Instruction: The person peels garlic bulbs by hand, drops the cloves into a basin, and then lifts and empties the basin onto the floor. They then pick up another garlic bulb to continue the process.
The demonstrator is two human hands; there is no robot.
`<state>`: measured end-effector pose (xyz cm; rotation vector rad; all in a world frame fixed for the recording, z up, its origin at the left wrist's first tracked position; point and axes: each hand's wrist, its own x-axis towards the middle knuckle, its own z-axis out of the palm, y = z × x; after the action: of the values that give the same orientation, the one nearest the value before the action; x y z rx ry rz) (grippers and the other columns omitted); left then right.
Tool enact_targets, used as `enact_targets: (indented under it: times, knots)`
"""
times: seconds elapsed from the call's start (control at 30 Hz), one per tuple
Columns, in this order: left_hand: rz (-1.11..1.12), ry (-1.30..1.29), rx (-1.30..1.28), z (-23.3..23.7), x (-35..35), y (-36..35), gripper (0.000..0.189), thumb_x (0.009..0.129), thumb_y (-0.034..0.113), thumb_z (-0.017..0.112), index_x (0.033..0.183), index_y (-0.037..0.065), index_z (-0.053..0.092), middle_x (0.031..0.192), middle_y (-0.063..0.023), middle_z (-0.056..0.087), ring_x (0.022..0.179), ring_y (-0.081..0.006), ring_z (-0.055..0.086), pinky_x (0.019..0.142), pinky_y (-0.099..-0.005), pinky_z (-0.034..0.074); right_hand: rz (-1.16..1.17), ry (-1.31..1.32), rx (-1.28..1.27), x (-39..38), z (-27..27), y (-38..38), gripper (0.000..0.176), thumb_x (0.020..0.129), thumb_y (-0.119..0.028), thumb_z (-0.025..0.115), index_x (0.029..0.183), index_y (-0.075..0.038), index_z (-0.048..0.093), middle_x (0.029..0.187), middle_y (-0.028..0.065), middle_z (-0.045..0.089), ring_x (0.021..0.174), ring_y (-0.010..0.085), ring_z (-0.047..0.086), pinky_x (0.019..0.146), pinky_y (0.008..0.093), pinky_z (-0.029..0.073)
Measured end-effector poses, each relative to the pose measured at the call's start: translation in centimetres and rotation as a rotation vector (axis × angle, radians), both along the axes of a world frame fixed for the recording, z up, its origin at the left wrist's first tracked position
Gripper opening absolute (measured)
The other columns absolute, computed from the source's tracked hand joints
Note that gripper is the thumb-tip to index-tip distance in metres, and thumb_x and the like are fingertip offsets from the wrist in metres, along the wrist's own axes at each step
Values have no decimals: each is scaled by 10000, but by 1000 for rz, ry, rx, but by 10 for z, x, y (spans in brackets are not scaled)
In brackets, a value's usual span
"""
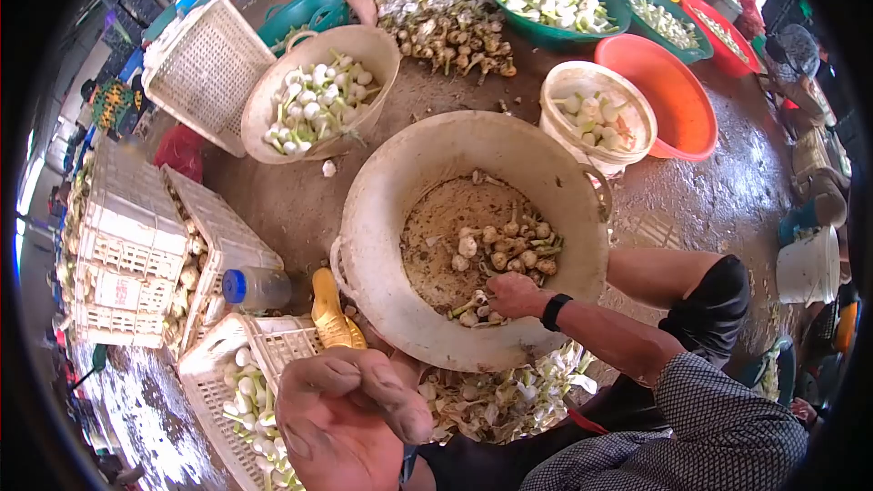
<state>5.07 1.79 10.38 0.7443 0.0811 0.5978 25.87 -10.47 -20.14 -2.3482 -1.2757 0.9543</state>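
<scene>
Crate [282, 341]: white, lower left, peeled white bulbs inside.
Left hand [350, 418]: close to the lens, fingers curled together; I cannot tell whether it holds anything.
Tub [373, 218]: large, cream, centre.
Muddy bulbs [509, 245]: heaped on the Tub's floor.
Right hand [514, 295]: inside the Tub, fingers apparently closed on Muddy bulbs at the heap's near edge.

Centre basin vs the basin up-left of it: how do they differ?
Centre basin is larger, mostly empty, holding dirty brown bulbs; up-left basin is piled with clean white bulbs. The right hand reaches into the centre basin; none is in the up-left basin. Both are round and cream.
</scene>
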Motion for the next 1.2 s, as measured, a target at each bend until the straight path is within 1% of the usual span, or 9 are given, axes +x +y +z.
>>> enact_targets:
  times: [0.17, 0.3, 0.37, 0.43, 0.5, 0.53, 0.7, 0.87, 1.2]
  knots:
    - [3, 13, 1, -5, -1, 4, 586, 918, 411, 620, 1242, -65, 513, 1142, -269, 575, 898, -318, 620, 667, -387, 525, 311, -181, -249, -7, -32, 7, 140, 765, -128, 625, 826, -4, 639, 838, 175, 676, 792, 375, 654, 759, 508, 492]
    - [-28, 42, -23, -4, -2, 7, 536, 922, 347, 634, 1257, -53, 511, 1164, -252, 573, 934, -307, 622, 695, -378, 539, 213, -91, -187, 0, -36, -9, 225, 750, -173, 636, 915, -22, 663, 900, 208, 668, 912, 376, 646, 800, 480, 509]
    - [144, 120, 202, -8, 2, 2, 486, 942, 369, 577, 1164, -62, 534, 978, -202, 588, 679, -248, 603, 618, -368, 537, 27, 111, -44, 11, -26, -20, 289, 736, -165, 629, 985, -24, 675, 959, 235, 658, 966, 394, 624, 803, 482, 509]
    - [89, 110, 123, -4, 5, -3, 476, 923, 335, 605, 1151, -76, 531, 996, -217, 597, 711, -262, 619, 648, -366, 545, 2, 29, -20, 18, -12, -25, 296, 752, -164, 648, 1008, -19, 675, 880, 175, 682, 836, 302, 666, 718, 426, 521]
    - [33, 98, 50, 0, 7, -8, 467, 905, 301, 632, 1138, -91, 528, 1015, -233, 605, 743, -275, 635, 677, -364, 553, -382, 631, 47, 20, 49, -28, 257, 780, -174, 677, 979, -12, 673, 767, 77, 665, 692, 158, 635, 635, 333, 501]
    - [2, 156, 20, 2, 8, -10, 403, 879, 230, 665, 1130, -67, 558, 1035, -202, 624, 793, -260, 639, 709, -359, 536, -320, 543, 99, 21, 69, -30, 250, 810, -208, 713, 957, -11, 669, 700, 10, 621, 630, 71, 569, 588, 262, 461]
    - [116, 453, 334, -11, 24, -24, 294, 900, 123, 582, 1126, -63, 564, 1046, -183, 645, 792, -205, 641, 692, -293, 518, -178, 832, 484, 9, 161, -51, 192, 850, -169, 691, 960, -15, 657, 764, 16, 646, 689, 90, 599, 621, 260, 487]
    - [-147, 633, 568, -26, 28, -34, 449, 860, 119, 719, 1234, -57, 544, 1082, -69, 630, 937, -111, 580, 828, -259, 484, 59, 1239, 877, -13, 225, -81, 166, 900, -147, 676, 970, -3, 635, 965, 108, 682, 823, 135, 643, 711, 251, 522]
    - [-381, 580, 524, -46, 41, -52, 541, 806, 109, 783, 1257, -51, 531, 1074, -64, 635, 949, -121, 604, 839, -265, 509, 103, 712, 900, -26, 213, -102, 204, 875, -112, 676, 1052, -45, 598, 927, 93, 632, 884, 206, 631, 786, 326, 488]
